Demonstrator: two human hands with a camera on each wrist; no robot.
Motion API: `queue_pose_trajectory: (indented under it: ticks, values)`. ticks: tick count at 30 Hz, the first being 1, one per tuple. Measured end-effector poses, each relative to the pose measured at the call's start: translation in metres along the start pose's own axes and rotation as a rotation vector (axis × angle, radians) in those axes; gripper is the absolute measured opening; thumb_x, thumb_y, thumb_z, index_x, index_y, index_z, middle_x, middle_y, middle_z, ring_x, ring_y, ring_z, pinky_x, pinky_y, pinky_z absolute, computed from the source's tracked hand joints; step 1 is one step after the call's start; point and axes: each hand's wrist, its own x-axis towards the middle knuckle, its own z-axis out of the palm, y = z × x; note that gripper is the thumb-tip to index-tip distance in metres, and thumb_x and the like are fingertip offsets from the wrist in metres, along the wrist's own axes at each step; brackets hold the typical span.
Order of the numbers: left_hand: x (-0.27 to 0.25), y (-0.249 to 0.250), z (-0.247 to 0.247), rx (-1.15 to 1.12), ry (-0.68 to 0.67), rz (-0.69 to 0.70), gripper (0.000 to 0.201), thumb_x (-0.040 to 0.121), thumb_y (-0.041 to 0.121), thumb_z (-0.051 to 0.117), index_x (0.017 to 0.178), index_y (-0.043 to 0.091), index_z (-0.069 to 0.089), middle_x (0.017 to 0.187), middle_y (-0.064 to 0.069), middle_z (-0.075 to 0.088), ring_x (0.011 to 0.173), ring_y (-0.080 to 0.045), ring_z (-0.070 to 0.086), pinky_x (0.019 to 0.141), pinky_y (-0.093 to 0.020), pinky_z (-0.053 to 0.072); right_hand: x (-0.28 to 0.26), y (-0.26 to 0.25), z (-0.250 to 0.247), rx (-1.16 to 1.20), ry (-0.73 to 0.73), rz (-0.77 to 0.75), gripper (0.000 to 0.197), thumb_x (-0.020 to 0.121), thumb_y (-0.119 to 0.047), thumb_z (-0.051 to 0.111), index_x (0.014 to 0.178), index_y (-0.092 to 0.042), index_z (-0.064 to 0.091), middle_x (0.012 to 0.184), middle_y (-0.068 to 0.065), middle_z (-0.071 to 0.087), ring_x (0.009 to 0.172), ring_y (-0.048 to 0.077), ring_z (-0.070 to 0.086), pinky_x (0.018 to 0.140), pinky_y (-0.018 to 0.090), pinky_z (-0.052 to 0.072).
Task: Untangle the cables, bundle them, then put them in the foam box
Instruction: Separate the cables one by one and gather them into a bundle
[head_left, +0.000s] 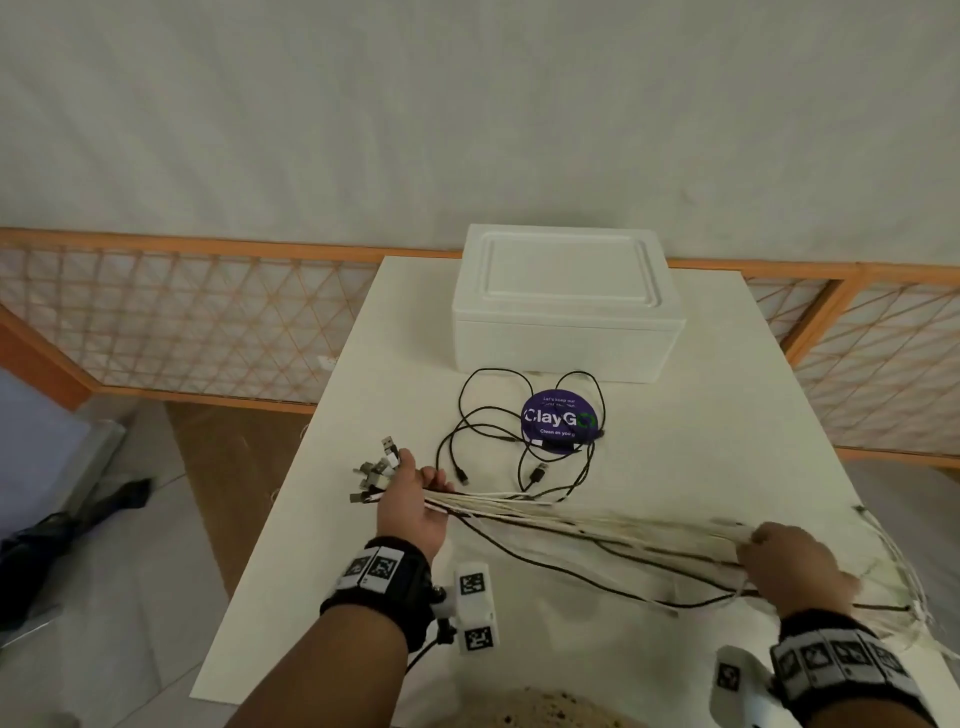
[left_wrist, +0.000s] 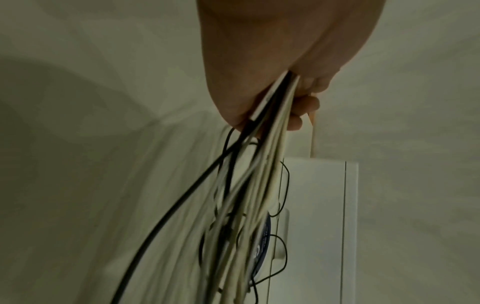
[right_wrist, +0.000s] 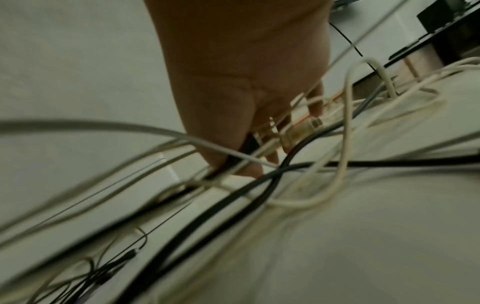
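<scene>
A bundle of white and black cables (head_left: 587, 525) stretches across the near part of the table. My left hand (head_left: 410, 499) grips one end of it, with several USB plugs (head_left: 376, 470) fanning out beyond the fist. In the left wrist view the cables (left_wrist: 270, 131) run out from under the curled fingers (left_wrist: 306, 105). My right hand (head_left: 795, 564) holds the same bundle further right, and the cable tails (head_left: 904, 582) hang past it. In the right wrist view loose strands (right_wrist: 259, 164) cross under the hand, blurred. A white foam box (head_left: 566, 304) stands closed at the back.
Loose black cables (head_left: 498, 431) lie looped on the white table (head_left: 701, 441) before the box, partly over a round purple sticker (head_left: 558, 422). A wooden lattice fence (head_left: 197, 317) runs behind. The table's left edge drops to the floor.
</scene>
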Motion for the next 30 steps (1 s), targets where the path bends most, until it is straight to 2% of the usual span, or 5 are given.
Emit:
queue_pose_trajectory:
  ticks: [7, 14, 18, 21, 30]
  values:
    - [0.011, 0.019, -0.007, 0.013, -0.036, -0.038, 0.042, 0.097, 0.042, 0.049, 0.068, 0.012, 0.046, 0.053, 0.001, 0.043, 0.056, -0.016, 0.042, 0.063, -0.029, 0.041, -0.002, 0.025, -0.03, -0.08, -0.216, 0.051, 0.053, 0.069, -0.035, 0.073, 0.12, -0.037, 0.055, 0.135, 0.0, 0.049, 0.121, 0.029, 0.045, 0.105, 0.044, 0.034]
    - [0.007, 0.009, -0.004, 0.146, -0.164, -0.129, 0.032, 0.096, 0.036, 0.052, 0.072, 0.016, 0.046, 0.056, 0.002, 0.043, 0.045, -0.01, 0.035, 0.053, -0.025, 0.032, -0.058, -0.142, -0.052, 0.028, -0.074, -0.718, 0.072, 0.078, -0.037, 0.068, 0.141, -0.027, 0.036, 0.15, -0.004, 0.034, 0.135, 0.018, 0.033, 0.11, 0.032, 0.028]
    - [-0.008, 0.006, 0.011, 0.186, -0.256, -0.188, 0.041, 0.096, 0.039, 0.049, 0.064, 0.015, 0.042, 0.05, 0.002, 0.038, 0.04, -0.012, 0.034, 0.055, -0.027, 0.033, -0.106, -0.218, -0.007, 0.076, -0.463, -0.96, 0.078, 0.075, -0.046, 0.072, 0.139, -0.021, 0.035, 0.134, -0.001, 0.051, 0.12, 0.019, 0.05, 0.094, 0.03, 0.042]
    - [-0.003, 0.011, 0.011, 0.163, -0.253, -0.182, 0.034, 0.096, 0.037, 0.051, 0.071, 0.015, 0.046, 0.053, 0.002, 0.041, 0.044, -0.011, 0.039, 0.056, -0.027, 0.036, -0.115, -0.218, 0.02, -0.108, -0.364, -0.927, 0.045, 0.077, -0.031, 0.066, 0.115, -0.019, 0.044, 0.109, 0.007, 0.062, 0.101, 0.028, 0.059, 0.071, 0.028, 0.039]
    - [0.037, 0.02, -0.019, 0.102, -0.01, -0.091, 0.034, 0.098, 0.035, 0.05, 0.069, 0.02, 0.039, 0.045, 0.007, 0.037, 0.034, -0.007, 0.028, 0.043, -0.021, 0.031, -0.049, -0.06, 0.023, -0.145, -0.333, -0.44, 0.013, 0.069, -0.035, 0.059, 0.071, -0.029, 0.048, 0.076, -0.008, 0.053, 0.086, 0.015, 0.058, 0.059, 0.024, 0.037]
